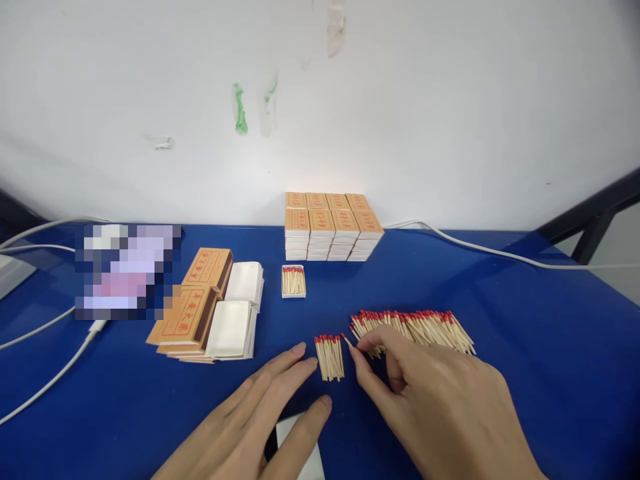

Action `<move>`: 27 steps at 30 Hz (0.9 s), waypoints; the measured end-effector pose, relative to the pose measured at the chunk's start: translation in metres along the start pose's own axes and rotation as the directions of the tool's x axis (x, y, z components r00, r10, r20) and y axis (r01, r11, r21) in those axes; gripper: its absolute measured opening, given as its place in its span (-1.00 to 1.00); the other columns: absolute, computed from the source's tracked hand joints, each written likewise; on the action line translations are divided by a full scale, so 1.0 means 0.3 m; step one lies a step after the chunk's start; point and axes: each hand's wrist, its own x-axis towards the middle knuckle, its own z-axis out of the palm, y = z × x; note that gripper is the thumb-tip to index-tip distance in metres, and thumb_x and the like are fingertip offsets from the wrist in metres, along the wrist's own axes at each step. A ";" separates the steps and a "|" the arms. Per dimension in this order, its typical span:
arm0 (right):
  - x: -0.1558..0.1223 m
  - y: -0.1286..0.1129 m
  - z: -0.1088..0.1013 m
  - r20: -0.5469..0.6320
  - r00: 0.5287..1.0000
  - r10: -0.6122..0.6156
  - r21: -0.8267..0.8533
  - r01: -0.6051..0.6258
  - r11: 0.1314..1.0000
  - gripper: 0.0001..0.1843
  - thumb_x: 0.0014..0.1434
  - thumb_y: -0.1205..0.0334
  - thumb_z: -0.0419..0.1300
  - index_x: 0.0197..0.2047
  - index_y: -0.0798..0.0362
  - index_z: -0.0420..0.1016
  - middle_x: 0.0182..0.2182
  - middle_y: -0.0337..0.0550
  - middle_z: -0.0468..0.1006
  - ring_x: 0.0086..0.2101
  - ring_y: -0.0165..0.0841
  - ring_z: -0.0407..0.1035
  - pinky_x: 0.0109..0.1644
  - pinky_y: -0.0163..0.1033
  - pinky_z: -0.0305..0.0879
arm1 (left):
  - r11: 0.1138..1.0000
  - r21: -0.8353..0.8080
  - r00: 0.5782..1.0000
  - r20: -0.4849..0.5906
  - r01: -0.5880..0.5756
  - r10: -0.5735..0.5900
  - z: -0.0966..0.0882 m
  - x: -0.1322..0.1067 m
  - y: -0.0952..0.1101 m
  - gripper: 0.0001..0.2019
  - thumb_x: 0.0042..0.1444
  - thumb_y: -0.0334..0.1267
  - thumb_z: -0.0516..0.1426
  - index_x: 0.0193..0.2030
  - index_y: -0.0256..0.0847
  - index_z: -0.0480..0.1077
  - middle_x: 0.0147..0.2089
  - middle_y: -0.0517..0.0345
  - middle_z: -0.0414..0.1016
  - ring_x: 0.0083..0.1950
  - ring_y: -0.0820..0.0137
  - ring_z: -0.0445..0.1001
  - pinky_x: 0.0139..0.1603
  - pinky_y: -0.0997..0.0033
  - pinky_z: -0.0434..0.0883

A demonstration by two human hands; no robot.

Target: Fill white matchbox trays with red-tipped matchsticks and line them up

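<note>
A small bundle of red-tipped matches lies on the blue table between my hands. My left hand lies flat with fingers stretched out; its fingertips touch the bundle's left side. My right hand has its fingers curled and pinches a single match at the edge of a long pile of matches. A white empty tray lies partly under my left thumb.
A filled open matchbox tray sits mid-table. Behind it stands a stack of closed matchboxes. At left lie flat orange sleeves and white empty trays. White cables run along the left and the back.
</note>
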 end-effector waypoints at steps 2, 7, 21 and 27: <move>0.000 -0.002 0.000 0.001 1.000 0.010 0.009 -0.010 1.000 -0.71 0.36 0.22 0.10 -0.40 -0.11 0.50 -0.71 -0.38 0.40 -0.75 -0.35 0.32 -0.62 -0.21 0.06 | 1.000 -0.012 1.000 -0.005 0.005 -0.005 0.003 -0.004 0.001 -0.54 0.66 -0.11 0.05 0.58 -0.11 0.33 0.63 -0.12 0.31 0.55 0.09 0.42 0.51 0.12 0.35; 0.005 -0.006 0.001 0.033 0.998 0.051 0.127 -0.055 0.990 -0.76 0.31 0.20 0.21 -0.43 -0.13 0.52 -0.72 -0.45 0.36 -0.76 -0.41 0.28 -0.62 -0.25 0.06 | 1.000 -0.022 1.000 -0.015 0.004 -0.005 0.000 -0.008 0.004 -0.50 0.63 -0.05 0.10 0.59 -0.12 0.32 0.64 -0.11 0.27 0.59 0.08 0.37 0.50 0.15 0.36; -0.003 -0.021 0.009 0.167 0.980 0.110 0.310 -0.158 0.938 -0.74 0.36 0.10 0.32 -0.40 -0.11 0.59 -0.72 -0.48 0.34 -0.74 -0.47 0.27 -0.59 -0.28 0.08 | 1.000 -0.009 1.000 -0.008 0.010 -0.010 -0.003 -0.004 0.006 -0.55 0.64 -0.28 0.00 0.57 -0.10 0.34 0.67 -0.07 0.22 0.64 0.14 0.27 0.50 0.14 0.34; 0.008 -0.022 0.006 0.144 0.984 0.102 0.315 -0.143 0.938 -0.77 0.30 0.18 0.31 -0.42 -0.11 0.57 -0.73 -0.49 0.34 -0.75 -0.47 0.26 -0.59 -0.29 0.07 | 0.999 -0.038 0.999 -0.007 0.036 -0.036 0.007 0.009 0.005 -0.56 0.65 -0.28 0.00 0.57 -0.06 0.34 0.64 0.01 0.29 0.58 0.20 0.39 0.48 0.26 0.37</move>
